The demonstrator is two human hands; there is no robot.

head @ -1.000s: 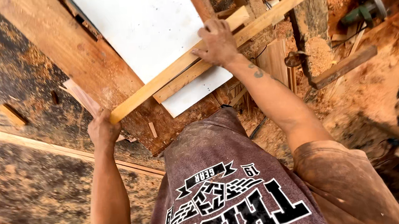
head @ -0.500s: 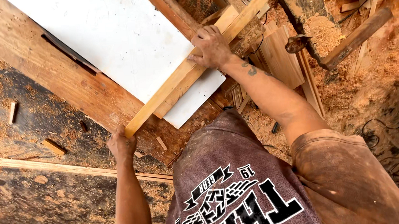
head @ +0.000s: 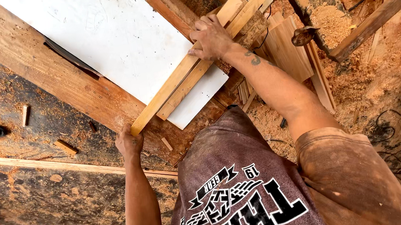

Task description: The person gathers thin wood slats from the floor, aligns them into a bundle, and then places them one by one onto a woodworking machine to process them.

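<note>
**Two hands on a long strip across the white panel**

The tabletop (head: pixel 38 192) is dark, dusty and strewn with sawdust and offcuts. On it lies a broad brown plank (head: pixel 69 88), and on that a white panel (head: pixel 113 43).

Across the panel's near corner runs a long wooden strip (head: pixel 193 66). Its long axis goes diagonally, from low near the person's body up and away to the right. A shorter strip (head: pixel 185 88) lies touching it on the right side.

The right hand (head: pixel 210 37) presses down on the strip about midway along, fingers curled over its edge. The left hand (head: pixel 129 144) is closed around the strip's near end, at the plank's edge. The left hand is nearer the body; the strip reaches away from it toward the right hand and beyond.
</note>
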